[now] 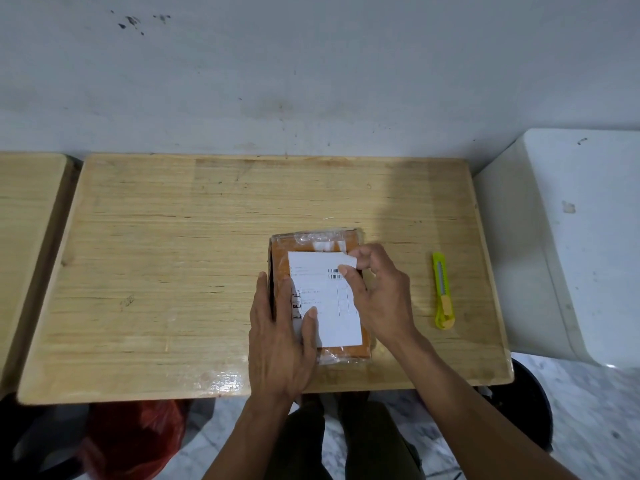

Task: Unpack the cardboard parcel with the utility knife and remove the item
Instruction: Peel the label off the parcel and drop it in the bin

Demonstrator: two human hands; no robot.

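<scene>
A flat brown cardboard parcel (282,249) wrapped in clear tape lies on the wooden table (173,271), right of centre. A white shipping label (330,299) covers most of its top. My left hand (280,337) lies flat on the parcel's left side, thumb on the label, holding it down. My right hand (377,292) pinches the label's upper right corner between thumb and forefinger, and that corner is lifted off the parcel. A yellow-green utility knife (443,292) lies on the table to the right of the parcel, apart from both hands.
A white wall rises right behind the table. A second wooden table (24,237) stands at the left and a white box-shaped object (571,244) at the right. Under the table are a red plastic bag (138,441) and a black round object (530,403).
</scene>
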